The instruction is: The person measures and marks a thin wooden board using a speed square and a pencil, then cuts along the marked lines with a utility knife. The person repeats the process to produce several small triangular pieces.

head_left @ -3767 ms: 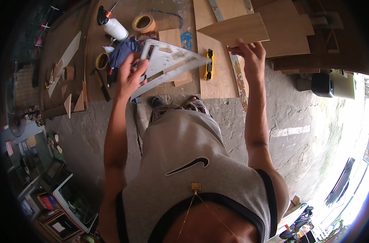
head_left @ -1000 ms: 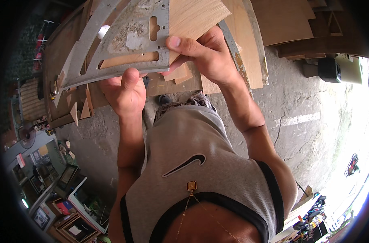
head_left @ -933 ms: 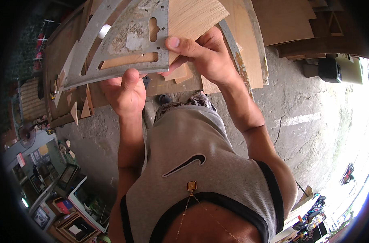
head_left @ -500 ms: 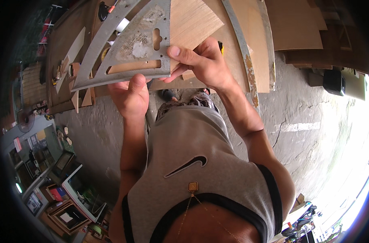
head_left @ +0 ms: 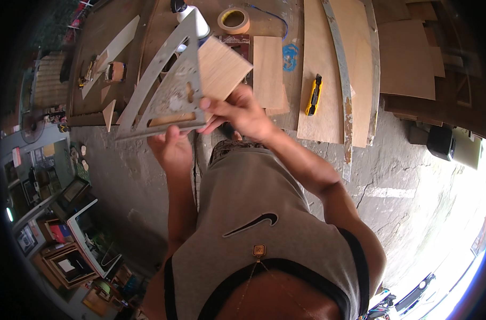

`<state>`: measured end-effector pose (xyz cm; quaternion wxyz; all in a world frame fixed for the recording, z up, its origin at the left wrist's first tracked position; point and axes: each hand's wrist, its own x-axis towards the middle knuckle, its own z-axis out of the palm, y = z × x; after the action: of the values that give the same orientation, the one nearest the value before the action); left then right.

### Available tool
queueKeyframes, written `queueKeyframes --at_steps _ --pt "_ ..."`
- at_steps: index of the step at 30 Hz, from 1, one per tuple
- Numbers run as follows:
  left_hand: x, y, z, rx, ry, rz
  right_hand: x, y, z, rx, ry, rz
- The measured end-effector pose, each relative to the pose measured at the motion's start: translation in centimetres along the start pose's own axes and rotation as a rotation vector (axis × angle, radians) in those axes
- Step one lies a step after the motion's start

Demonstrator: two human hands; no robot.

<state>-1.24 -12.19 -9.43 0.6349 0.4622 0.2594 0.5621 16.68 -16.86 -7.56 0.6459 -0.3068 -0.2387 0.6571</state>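
A worn grey metal speed square (head_left: 168, 106), triangular with cut-out slots, is raised above the near edge of the workbench. Behind it a flat piece of light wood (head_left: 224, 66) sticks out past the square's right edge, one corner pointing right. My left hand (head_left: 172, 152) is closed on the square's lower flange, thumb on the near side; its other fingers are mostly hidden underneath. My right hand (head_left: 243, 114) grips the wood, with its thumb at the square's lower right corner and its fingers behind.
On the workbench (head_left: 163, 13) are a tape roll (head_left: 234, 21), a white bottle (head_left: 197, 24), a blue cord (head_left: 290, 57) and a small wooden board (head_left: 267, 69). A yellow utility knife (head_left: 314, 96) rests on a plywood sheet (head_left: 307, 125), beside a long metal strip (head_left: 341, 64).
The square and wood, still in both hands, have shifted left and lower in view and look smaller. The view has moved too, so more of the bench and its tools shows.
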Motion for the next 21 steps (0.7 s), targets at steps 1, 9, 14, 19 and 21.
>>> queueKeyframes --at_steps 1,9,14,19,21 --pt "-0.2 0.2 -2.0 -0.008 0.054 -0.008 0.7 1.3 0.8 0.028 -0.024 0.030" --pt "-0.4 5.1 -14.3 0.236 0.491 0.138 3.1 8.8 -3.3 -0.293 -0.041 0.063" --pt "0.7 8.7 -20.7 0.244 0.508 0.271 7.3 8.2 -7.4 -0.784 0.123 -0.004" --pt "1.5 11.2 -23.6 0.240 0.583 0.316 13.0 11.4 -4.7 -1.042 0.082 -0.201" --pt "1.2 11.9 -25.2 0.212 0.611 0.323 15.3 13.4 -3.3 -1.179 -0.016 -0.206"
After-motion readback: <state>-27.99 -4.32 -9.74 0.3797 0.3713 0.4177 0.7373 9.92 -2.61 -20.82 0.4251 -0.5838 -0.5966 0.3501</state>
